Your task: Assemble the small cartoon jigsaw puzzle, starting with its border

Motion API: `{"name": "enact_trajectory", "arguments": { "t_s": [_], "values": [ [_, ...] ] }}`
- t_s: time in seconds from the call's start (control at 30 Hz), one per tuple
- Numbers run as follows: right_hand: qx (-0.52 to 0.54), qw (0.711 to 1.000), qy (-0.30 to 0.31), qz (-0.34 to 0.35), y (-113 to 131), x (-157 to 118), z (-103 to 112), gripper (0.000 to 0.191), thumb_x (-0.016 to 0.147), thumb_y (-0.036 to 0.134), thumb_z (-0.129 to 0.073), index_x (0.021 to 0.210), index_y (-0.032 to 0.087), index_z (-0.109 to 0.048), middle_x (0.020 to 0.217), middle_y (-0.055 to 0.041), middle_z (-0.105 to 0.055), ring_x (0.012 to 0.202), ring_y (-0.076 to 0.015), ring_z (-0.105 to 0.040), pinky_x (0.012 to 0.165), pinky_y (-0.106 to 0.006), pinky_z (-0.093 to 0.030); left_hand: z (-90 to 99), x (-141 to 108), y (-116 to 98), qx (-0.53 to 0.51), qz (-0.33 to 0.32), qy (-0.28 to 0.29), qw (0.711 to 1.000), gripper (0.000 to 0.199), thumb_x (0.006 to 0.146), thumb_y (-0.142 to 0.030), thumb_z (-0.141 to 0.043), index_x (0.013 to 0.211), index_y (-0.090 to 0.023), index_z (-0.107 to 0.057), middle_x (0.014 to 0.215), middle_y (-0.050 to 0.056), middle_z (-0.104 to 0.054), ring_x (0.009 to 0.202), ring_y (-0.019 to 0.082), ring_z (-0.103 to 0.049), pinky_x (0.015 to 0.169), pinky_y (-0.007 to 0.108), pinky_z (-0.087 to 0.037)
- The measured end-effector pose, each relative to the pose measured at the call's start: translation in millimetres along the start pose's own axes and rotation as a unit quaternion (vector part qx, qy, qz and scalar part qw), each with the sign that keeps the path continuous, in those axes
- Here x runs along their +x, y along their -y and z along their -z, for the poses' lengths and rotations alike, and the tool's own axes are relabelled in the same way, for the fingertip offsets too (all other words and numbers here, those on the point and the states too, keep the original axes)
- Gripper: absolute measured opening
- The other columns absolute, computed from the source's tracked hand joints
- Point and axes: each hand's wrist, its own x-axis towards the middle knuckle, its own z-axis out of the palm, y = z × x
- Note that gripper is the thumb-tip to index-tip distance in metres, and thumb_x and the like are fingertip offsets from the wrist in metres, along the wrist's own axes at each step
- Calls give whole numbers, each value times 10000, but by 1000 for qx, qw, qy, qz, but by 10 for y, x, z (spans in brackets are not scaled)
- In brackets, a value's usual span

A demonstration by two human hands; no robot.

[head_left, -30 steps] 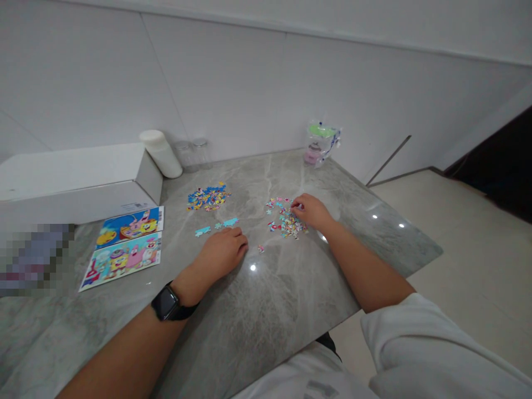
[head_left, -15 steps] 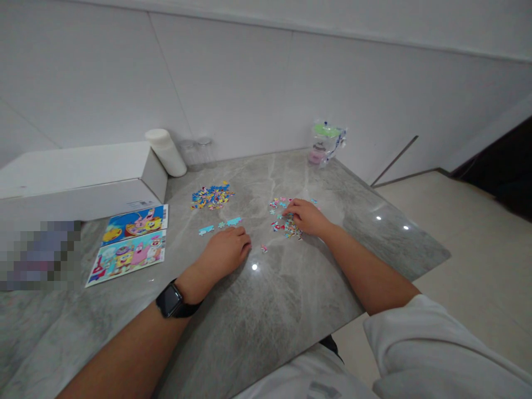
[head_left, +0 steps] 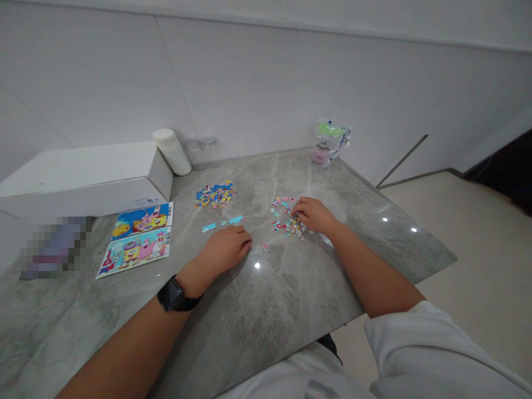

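My left hand (head_left: 228,247), with a black watch (head_left: 171,294) at its wrist, lies palm down on the grey marbled table, fingers loosely bent and holding nothing visible. Just beyond it lie joined light-blue puzzle pieces (head_left: 236,220), a small pale-green piece (head_left: 224,223) and another blue strip (head_left: 209,228). My right hand (head_left: 315,215) reaches over a pile of loose puzzle pieces (head_left: 296,227), fingers bent and fingertips down among them; I see nothing held. Several loose pieces (head_left: 276,212) lie spread left of its fingertips. A single pinkish piece (head_left: 265,247) sits between the hands.
A second pile of blue and yellow pieces (head_left: 215,194) lies farther back. To the left are a cartoon picture sheet (head_left: 139,238), a long white box (head_left: 91,172) and a blurred-out object (head_left: 58,246). By the wall stand a white bottle (head_left: 173,153), clear glasses (head_left: 209,151) and a plastic-wrapped cup (head_left: 327,145).
The view has shifted slightly, so things sit a little farther right. My right hand has drawn slightly right over the pile. My left hand rests in the same place.
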Motion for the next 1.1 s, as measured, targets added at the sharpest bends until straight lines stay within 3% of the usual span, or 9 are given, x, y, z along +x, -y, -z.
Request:
{"name": "enact_trajectory", "arguments": {
  "t_s": [0.2,0.4,0.53,0.67,0.77,0.87,1.1],
  "values": [
    [7,999,41,26,63,-19,46,359,889,57,-590,1005,244,-873,1063,-66,-769,1018,-194,-693,964,-291,-484,90,105,-78,13,45,16,999,236,994,-301,-598,1155,-239,-759,1091,104,-772,1005,284,-730,884,397,-547],
    [3,999,38,23,32,-8,15,373,915,76,-579,1067,252,-871,1082,-67,-773,1062,-201,-686,993,-297,-477,158,319,-481,28,35,21,999,319,1027,-303,-557,1293,-192,-692,1196,137,-737,1063,289,-725,883,392,-556],
    [-9,999,40,10,8,-7,22,336,929,96,-580,1040,237,-865,1055,-69,-770,1042,-201,-687,978,-294,-474,66,497,-694,24,42,23,999,409,1041,-379,-574,1390,-173,-628,1219,143,-726,1050,306,-731,854,402,-565],
    [-15,1000,15,8,9,-10,-7,315,948,108,-571,1084,204,-839,1077,-90,-764,1047,-211,-684,971,-307,-473,-64,626,-727,24,45,17,999,449,1053,-445,-561,1386,-151,-630,1224,169,-713,1049,326,-731,849,419,-567],
    [-7,1000,-17,8,54,1,-76,290,991,179,-585,1176,204,-808,1156,-105,-755,1109,-227,-672,1007,-333,-464,-70,578,-663,27,35,20,999,474,1079,-486,-497,1372,-147,-652,1220,181,-703,1046,339,-729,848,434,-568],
    [-18,999,-36,-8,163,50,-147,277,1028,290,-601,1217,224,-792,1197,-119,-743,1130,-249,-663,1009,-361,-458,5,373,-495,16,33,-11,999,510,1089,-508,-471,1462,-187,-604,1234,167,-693,1065,321,-722,887,428,-567],
    [-59,997,-15,-49,439,282,-196,252,1000,379,-654,1141,247,-817,1224,-135,-737,1144,-285,-666,977,-394,-463,257,-325,246,-21,145,-83,986,528,1110,-476,-375,1496,-179,-579,1297,154,-645,1167,295,-683,1030,434,-539]
  ]
}}
